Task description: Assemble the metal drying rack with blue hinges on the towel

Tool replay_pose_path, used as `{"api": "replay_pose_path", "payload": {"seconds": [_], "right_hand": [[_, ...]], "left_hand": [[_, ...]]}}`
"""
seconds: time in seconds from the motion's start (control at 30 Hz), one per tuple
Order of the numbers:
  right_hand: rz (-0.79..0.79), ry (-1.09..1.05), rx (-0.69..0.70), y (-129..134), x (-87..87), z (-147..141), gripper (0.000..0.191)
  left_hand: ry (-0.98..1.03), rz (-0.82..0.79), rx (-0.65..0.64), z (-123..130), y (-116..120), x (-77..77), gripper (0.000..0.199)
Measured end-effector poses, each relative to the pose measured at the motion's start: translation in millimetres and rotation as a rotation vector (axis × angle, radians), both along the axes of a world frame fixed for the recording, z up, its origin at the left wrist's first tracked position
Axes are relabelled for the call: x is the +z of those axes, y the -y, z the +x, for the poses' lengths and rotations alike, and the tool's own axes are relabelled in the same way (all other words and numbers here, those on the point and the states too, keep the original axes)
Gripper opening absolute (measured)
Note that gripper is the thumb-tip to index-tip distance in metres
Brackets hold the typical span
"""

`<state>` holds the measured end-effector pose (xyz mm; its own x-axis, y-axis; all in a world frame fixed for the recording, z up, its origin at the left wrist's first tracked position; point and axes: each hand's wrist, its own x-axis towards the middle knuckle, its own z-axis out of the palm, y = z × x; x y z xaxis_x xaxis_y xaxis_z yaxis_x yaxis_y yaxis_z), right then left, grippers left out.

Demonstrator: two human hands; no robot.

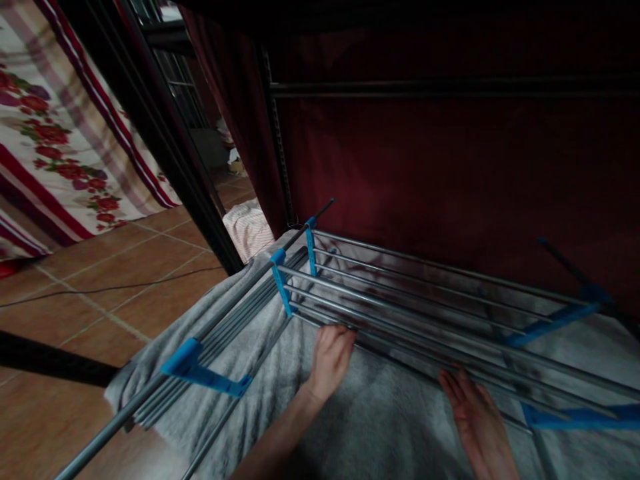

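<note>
Nearest, the right hand (pixel 475 417) is by the rack's (pixel 400 307) front lower rods, its grip open with fingers extended; whether it touches them I cannot tell. The left hand (pixel 333 350) has its grip curled onto a lower front rod. The rack, with blue brackets (pixel 187 360), stands on a grey blanket (pixel 395 427), beside a bundle of rods (pixel 235 330).

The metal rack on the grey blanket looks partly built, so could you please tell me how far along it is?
Rods already run from the far bracket and middle bracket. In hand is a low rod, with the left hand on it and the right hand close by. Apparently left: the near bracket, without cross rods, and the bundled rods.
</note>
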<state>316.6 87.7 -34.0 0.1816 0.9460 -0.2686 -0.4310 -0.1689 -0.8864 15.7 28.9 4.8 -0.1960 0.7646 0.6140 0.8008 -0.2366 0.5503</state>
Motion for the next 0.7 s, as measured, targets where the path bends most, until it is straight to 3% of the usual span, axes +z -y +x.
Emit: {"api": "replay_pose_path", "payload": {"seconds": [0.1, 0.17, 0.2, 0.27, 0.37, 0.7], "right_hand": [[-0.023, 0.0, 0.0, 1.2, 3.0, -0.6, 0.025], [-0.036, -0.016, 0.012, 2.6, 6.2, -0.9, 0.027], [-0.043, -0.029, 0.022, 3.5, 7.8, -0.9, 0.028], [-0.062, -0.05, 0.033, 5.5, 10.0, -0.4, 0.029], [-0.088, -0.048, 0.043, 7.3, 10.3, 2.3, 0.032], [-0.129, -0.013, 0.067, 3.0, 9.6, 15.9, 0.032]], "left_hand": [[0.339, 0.153, 0.408, -53.2, 10.7, -8.7, 0.022], [0.479, 0.207, 0.575, -85.8, 5.1, -8.6, 0.027], [0.511, 0.198, 0.581, -99.0, -0.3, -7.9, 0.032], [0.543, 0.121, 0.476, -117.0, -11.9, -7.4, 0.036], [0.61, 0.018, 0.326, -125.0, -23.2, -11.3, 0.032], [0.628, 0.048, 0.448, -109.9, -27.9, -23.1, 0.034]]}}
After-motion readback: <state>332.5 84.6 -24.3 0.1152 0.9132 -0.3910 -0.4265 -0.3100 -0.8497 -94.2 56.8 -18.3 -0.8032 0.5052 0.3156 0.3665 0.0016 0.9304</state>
